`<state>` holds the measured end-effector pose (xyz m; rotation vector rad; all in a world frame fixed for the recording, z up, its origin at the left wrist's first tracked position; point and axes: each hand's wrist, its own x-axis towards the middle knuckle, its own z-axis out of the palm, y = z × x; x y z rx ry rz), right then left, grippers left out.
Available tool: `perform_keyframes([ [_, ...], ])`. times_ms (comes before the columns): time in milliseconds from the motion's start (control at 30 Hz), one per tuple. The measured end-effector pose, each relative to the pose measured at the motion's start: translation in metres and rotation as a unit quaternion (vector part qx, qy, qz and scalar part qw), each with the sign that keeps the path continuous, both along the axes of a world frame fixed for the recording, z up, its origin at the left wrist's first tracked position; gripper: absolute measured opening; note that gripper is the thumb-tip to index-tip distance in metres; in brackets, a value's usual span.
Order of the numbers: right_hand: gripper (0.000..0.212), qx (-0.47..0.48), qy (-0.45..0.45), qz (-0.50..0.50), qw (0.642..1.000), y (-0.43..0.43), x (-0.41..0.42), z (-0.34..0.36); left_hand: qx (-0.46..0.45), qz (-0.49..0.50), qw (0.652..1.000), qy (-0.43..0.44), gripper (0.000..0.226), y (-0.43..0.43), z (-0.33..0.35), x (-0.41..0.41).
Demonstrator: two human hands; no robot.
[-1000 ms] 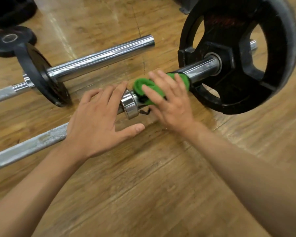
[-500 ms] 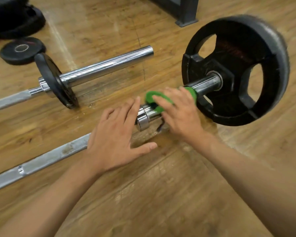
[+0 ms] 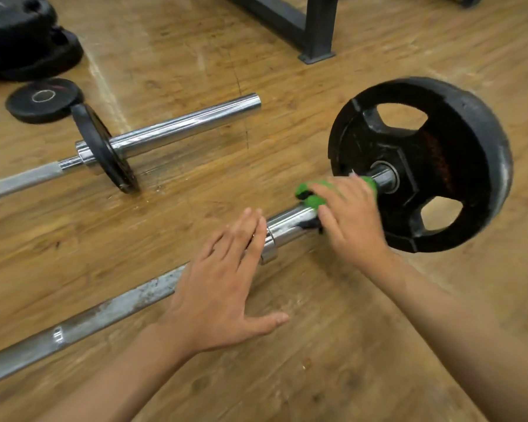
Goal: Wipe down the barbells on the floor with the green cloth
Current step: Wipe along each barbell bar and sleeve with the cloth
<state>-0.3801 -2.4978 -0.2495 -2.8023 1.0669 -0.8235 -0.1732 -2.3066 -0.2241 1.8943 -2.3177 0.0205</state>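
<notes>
While the near barbell's sleeve [image 3: 287, 226] is being wiped, the green cloth [image 3: 314, 190] is gripped round it by the right hand [image 3: 351, 220].
The shaft [image 3: 104, 312] is pressed by the flat, spread left hand [image 3: 217, 284]. Outward travel is blocked by the weight plate [image 3: 470, 147], so a return stroke toward the collar [image 3: 269, 248] is judged next. The far barbell [image 3: 180, 129] lies apart.

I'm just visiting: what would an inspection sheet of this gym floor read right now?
Surface: worn wooden plank floor.
Job's things: green cloth wrapped on the chrome sleeve of the near steel barbell, beside its large black weight plate; far chrome barbell carries a small black plate.
Clutter: loose black disc plate lying flat; black heap, top left.
Hands: left hand rests flat on the near bar, fingers straight; right hand grips the cloth.
Cables: nothing seen.
Surroundings: dark metal rack leg.
</notes>
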Motion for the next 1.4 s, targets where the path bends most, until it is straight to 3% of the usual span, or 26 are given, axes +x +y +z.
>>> perform_keyframes([
  [133,0.04,0.044,-0.061,-0.129,0.989,0.018,-0.002,0.003,-0.008,-0.025,1.0,-0.002,0.12,0.013,0.0,-0.012],
  [300,0.051,-0.016,-0.029,-0.04,0.999,0.063,0.008,-0.002,-0.018,-0.053,0.998,-0.027,0.124,0.022,-0.001,-0.025],
  [433,0.044,-0.035,-0.028,-0.046,0.998,0.06,0.001,-0.002,-0.016,-0.048,0.998,-0.026,0.123,0.024,-0.003,-0.033],
  [733,0.062,0.004,-0.077,-0.094,0.993,0.078,0.003,0.04,-0.047,-0.021,0.995,0.086,0.105,0.024,-0.003,-0.035],
  [867,0.047,0.119,-0.104,-0.157,0.975,0.093,-0.019,0.067,-0.06,-0.027,0.985,0.16,0.106,0.016,0.012,-0.036],
  [1067,0.056,0.112,0.038,-0.194,0.974,0.105,-0.066,0.139,-0.075,-0.046,0.983,0.161,0.103,-0.014,0.04,-0.038],
  [1200,0.055,0.081,0.039,-0.165,0.982,0.092,-0.066,0.182,-0.126,-0.099,0.979,0.126,0.103,-0.04,0.071,-0.034],
  [1333,0.032,0.099,-0.066,-0.1,0.988,0.072,-0.061,0.192,-0.112,-0.106,0.979,0.137,0.104,-0.064,0.079,-0.039],
  [1400,0.032,0.104,-0.099,-0.062,0.988,0.058,-0.07,0.19,-0.094,-0.087,0.984,0.125,0.106,-0.07,0.078,-0.049],
])
